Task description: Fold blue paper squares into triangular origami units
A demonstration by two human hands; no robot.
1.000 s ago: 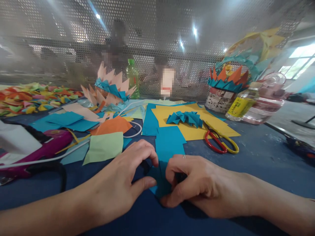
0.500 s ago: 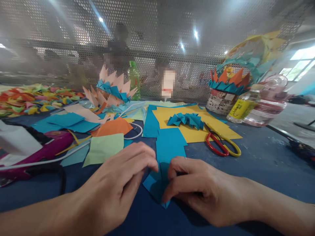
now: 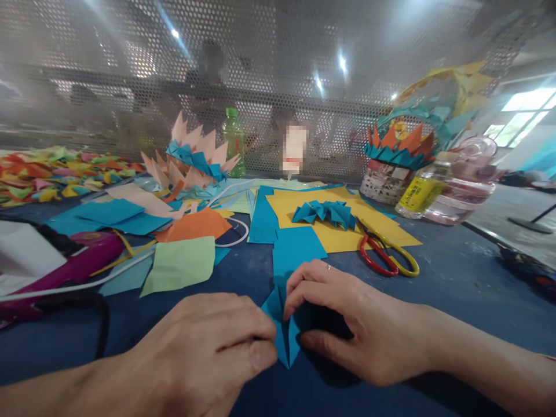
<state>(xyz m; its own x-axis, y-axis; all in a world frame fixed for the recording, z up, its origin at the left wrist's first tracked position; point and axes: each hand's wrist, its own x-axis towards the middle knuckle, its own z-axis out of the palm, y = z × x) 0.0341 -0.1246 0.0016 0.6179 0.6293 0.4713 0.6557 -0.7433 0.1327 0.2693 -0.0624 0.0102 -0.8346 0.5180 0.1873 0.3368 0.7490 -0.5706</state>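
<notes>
Both my hands work a small folded piece of blue paper (image 3: pixel 283 337) on the dark blue table (image 3: pixel 456 272). My left hand (image 3: pixel 208 353) is curled, fingertips pinching the paper's left side. My right hand (image 3: pixel 347 324), with a ring on one finger, presses curled fingers on the paper's right side. The fold stands up as a narrow point between the fingertips. Just behind it lies a flat blue square sheet (image 3: pixel 297 249).
Red and yellow scissors (image 3: pixel 386 255) lie right of the sheets, on a yellow sheet (image 3: pixel 339 223) bearing folded blue pieces (image 3: pixel 325 211). Loose coloured papers (image 3: pixel 178 263), a magenta glue gun (image 3: pixel 65 266) with cords sit left. Paper baskets (image 3: pixel 395 162), bottles (image 3: pixel 234 139) and a perforated screen stand behind.
My left hand has closed and drawn nearer, pinching the paper. The blue piece has been folded narrower and now stands up as a point between both hands.
</notes>
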